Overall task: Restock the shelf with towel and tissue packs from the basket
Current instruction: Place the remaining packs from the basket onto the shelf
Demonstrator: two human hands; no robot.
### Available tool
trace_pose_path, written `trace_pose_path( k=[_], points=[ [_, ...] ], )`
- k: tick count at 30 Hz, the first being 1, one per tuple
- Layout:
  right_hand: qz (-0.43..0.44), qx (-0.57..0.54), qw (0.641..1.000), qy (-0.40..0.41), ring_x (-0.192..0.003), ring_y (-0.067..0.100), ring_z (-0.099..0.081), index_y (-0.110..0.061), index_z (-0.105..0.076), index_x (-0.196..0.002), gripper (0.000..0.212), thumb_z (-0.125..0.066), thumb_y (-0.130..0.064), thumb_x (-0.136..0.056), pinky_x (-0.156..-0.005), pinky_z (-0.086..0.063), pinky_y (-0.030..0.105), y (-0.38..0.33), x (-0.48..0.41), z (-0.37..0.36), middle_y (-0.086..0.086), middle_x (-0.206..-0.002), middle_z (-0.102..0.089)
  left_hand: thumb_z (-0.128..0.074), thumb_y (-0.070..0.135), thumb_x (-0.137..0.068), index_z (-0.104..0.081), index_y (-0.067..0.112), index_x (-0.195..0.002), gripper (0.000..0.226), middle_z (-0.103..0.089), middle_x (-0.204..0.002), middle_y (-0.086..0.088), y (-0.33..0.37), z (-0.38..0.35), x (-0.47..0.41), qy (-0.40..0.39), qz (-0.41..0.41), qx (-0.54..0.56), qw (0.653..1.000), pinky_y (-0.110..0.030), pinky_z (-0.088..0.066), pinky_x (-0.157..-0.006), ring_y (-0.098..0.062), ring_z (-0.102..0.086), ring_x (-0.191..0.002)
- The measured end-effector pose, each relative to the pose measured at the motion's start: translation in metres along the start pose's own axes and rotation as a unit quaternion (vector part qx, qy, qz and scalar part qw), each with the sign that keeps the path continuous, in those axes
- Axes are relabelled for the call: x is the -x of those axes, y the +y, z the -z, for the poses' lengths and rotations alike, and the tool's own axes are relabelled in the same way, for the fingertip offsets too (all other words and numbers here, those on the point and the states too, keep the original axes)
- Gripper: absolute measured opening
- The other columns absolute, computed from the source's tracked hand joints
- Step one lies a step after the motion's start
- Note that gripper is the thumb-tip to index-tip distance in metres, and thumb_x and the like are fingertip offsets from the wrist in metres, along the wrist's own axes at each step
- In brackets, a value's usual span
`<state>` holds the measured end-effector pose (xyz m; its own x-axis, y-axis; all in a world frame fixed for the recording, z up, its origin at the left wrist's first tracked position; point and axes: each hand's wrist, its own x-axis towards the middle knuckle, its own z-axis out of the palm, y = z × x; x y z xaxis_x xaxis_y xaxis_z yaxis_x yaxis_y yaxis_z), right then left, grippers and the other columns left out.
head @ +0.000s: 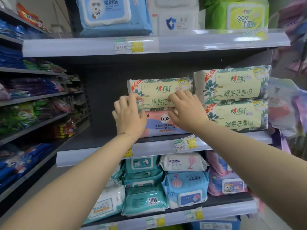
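My left hand [129,117] grips green towel pack [157,90] at its left edge, right hand [187,112] pinches its front. Free shelf [103,133] leftward, twin stack [235,98] just beside on the right.

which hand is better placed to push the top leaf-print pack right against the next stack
Probably left. The left hand holds the left end of the cream leaf-print towel pack, so it can push toward the matching two-pack stack; the right hand is on its front.

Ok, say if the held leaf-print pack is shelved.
Shelved: leaf-print pack sits on the pink cotton-towel pack, left hand and right hand holding it.
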<state>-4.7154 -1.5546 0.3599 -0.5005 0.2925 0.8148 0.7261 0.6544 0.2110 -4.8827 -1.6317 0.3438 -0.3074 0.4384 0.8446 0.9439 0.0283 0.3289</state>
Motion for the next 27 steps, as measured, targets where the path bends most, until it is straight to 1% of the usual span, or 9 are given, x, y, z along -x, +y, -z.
trace_pose_path(
  k=[3,5,10,12,15,18,22,25,27],
  points=[
    [0.016,0.003,1.000,-0.014,-0.081,0.032,-0.051,-0.009,-0.059,-0.094,0.026,-0.048,-0.027,-0.080,-0.067,-0.043,0.039,-0.010,0.011,0.004,0.009,-0.089,-0.057,-0.059,0.019,-0.082,-0.048,0.024,-0.121,0.040,-0.045,-0.121,0.001,-0.002,0.007,0.013,-0.054,-0.089,-0.040,0.994,-0.033,-0.029,-0.086,-0.023,-0.036,-0.113],
    [0.028,-0.002,0.999,-0.016,-0.077,0.030,-0.051,-0.010,-0.060,-0.091,0.033,-0.041,-0.034,-0.080,-0.065,-0.042,0.038,-0.018,0.020,0.008,0.008,-0.086,-0.057,-0.057,0.023,-0.083,-0.046,0.026,-0.123,0.041,-0.044,-0.120,0.004,-0.002,0.013,0.023,-0.084,-0.105,-0.054,0.989,-0.035,-0.031,-0.086,-0.021,-0.038,-0.113],
    [0.043,-0.054,0.997,-0.025,-0.077,0.029,-0.051,-0.009,-0.059,-0.088,0.037,-0.040,-0.041,-0.080,-0.064,-0.035,0.035,-0.044,0.047,0.013,0.008,-0.083,-0.056,-0.055,0.034,-0.086,-0.044,0.026,-0.116,0.033,-0.045,-0.113,0.004,-0.010,0.028,0.048,-0.133,-0.073,-0.099,0.983,-0.037,-0.033,-0.080,-0.022,-0.041,-0.106],
    [0.048,-0.058,0.997,-0.033,-0.075,0.030,-0.051,-0.009,-0.060,-0.088,0.037,-0.041,-0.040,-0.079,-0.064,-0.036,0.035,-0.058,0.061,0.011,0.008,-0.081,-0.056,-0.055,0.036,-0.085,-0.045,0.026,-0.112,0.030,-0.047,-0.110,0.005,-0.018,0.035,0.062,-0.148,-0.065,-0.123,0.979,-0.037,-0.033,-0.081,-0.022,-0.042,-0.105],
    [0.053,-0.069,0.995,-0.049,-0.072,0.029,-0.052,-0.011,-0.060,-0.086,0.037,-0.040,-0.040,-0.077,-0.061,-0.037,0.034,-0.081,0.080,0.006,0.006,-0.079,-0.056,-0.057,0.033,-0.083,-0.048,0.025,-0.108,0.028,-0.050,-0.106,0.005,-0.031,0.044,0.088,-0.145,-0.050,-0.114,0.982,-0.037,-0.034,-0.079,-0.023,-0.045,-0.102],
    [0.052,-0.099,0.990,-0.090,-0.072,0.030,-0.054,-0.011,-0.060,-0.086,0.037,-0.039,-0.040,-0.074,-0.061,-0.039,0.035,-0.105,0.097,-0.002,0.005,-0.078,-0.056,-0.058,0.026,-0.082,-0.051,0.022,-0.102,0.021,-0.054,-0.100,0.005,-0.045,0.051,0.119,-0.146,-0.063,-0.080,0.984,-0.037,-0.038,-0.077,-0.024,-0.050,-0.098],
    [0.055,-0.136,0.976,-0.160,-0.079,0.031,-0.054,-0.011,-0.061,-0.093,0.041,-0.039,-0.041,-0.076,-0.067,-0.038,0.037,-0.137,0.117,-0.014,0.006,-0.084,-0.059,-0.055,0.031,-0.085,-0.050,0.023,-0.108,0.025,-0.054,-0.108,0.006,-0.064,0.059,0.155,-0.202,-0.045,-0.093,0.974,-0.037,-0.039,-0.082,-0.021,-0.050,-0.104],
    [0.061,-0.160,0.970,-0.170,-0.079,0.031,-0.056,-0.012,-0.062,-0.093,0.039,-0.041,-0.041,-0.077,-0.066,-0.036,0.035,-0.160,0.132,-0.027,0.005,-0.084,-0.060,-0.053,0.033,-0.087,-0.048,0.023,-0.112,0.027,-0.054,-0.113,0.007,-0.080,0.062,0.179,-0.234,-0.026,-0.111,0.966,-0.036,-0.035,-0.084,-0.021,-0.050,-0.107],
    [0.059,-0.183,0.964,-0.182,-0.081,0.031,-0.055,-0.013,-0.061,-0.097,0.042,-0.039,-0.042,-0.079,-0.068,-0.034,0.035,-0.175,0.144,-0.035,0.006,-0.086,-0.059,-0.052,0.035,-0.088,-0.047,0.024,-0.114,0.029,-0.054,-0.116,0.007,-0.090,0.063,0.194,-0.255,-0.012,-0.121,0.959,-0.036,-0.036,-0.085,-0.020,-0.050,-0.109]
  ],
)
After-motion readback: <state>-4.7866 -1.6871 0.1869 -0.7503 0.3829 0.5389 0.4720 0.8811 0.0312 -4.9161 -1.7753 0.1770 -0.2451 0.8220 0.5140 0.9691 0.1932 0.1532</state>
